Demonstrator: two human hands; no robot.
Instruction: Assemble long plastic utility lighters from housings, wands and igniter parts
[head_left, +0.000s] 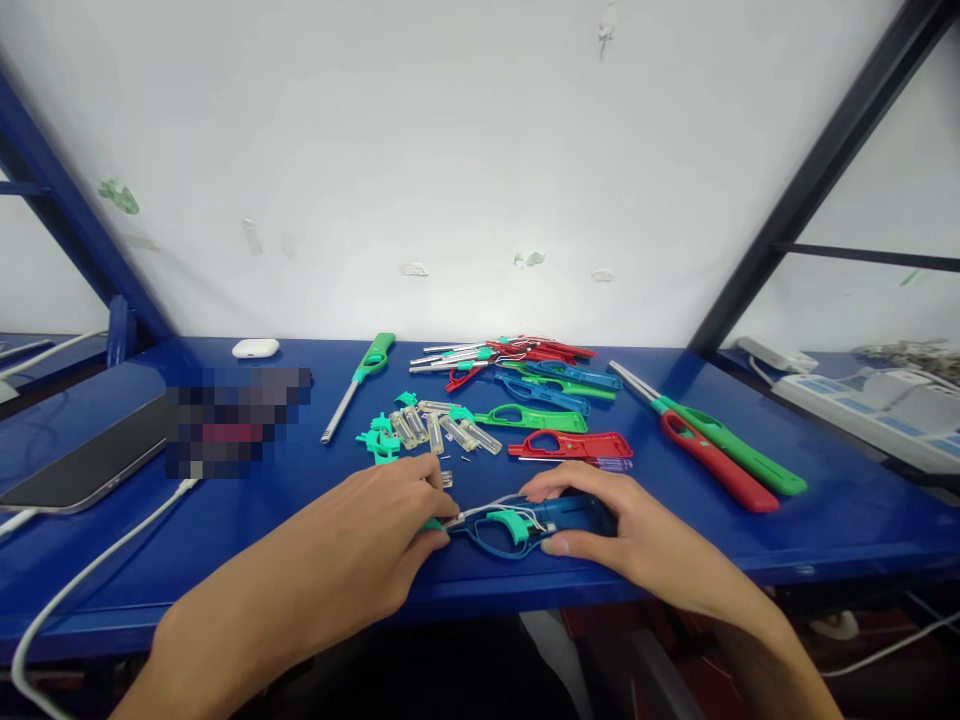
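Observation:
A blue lighter shell [525,527] with a teal trigger and white wires lies near the front edge of the blue table [225,520]. My right hand [600,530] is closed around the shell's right end. My left hand [382,530] pinches the shell's left tip, where a teal piece and the wires meet. Just beyond my hands lie several clear fuel tubes with teal caps [427,428], a red shell half [574,445] and a green shell half [529,418].
A finished green lighter [358,385] lies at the back centre. A pile of coloured shells and metal tubes [517,365] sits behind it. A red and a green lighter [712,450] lie at right. A tablet [90,465], a white cable [97,570] and an earbud case [255,348] are at left.

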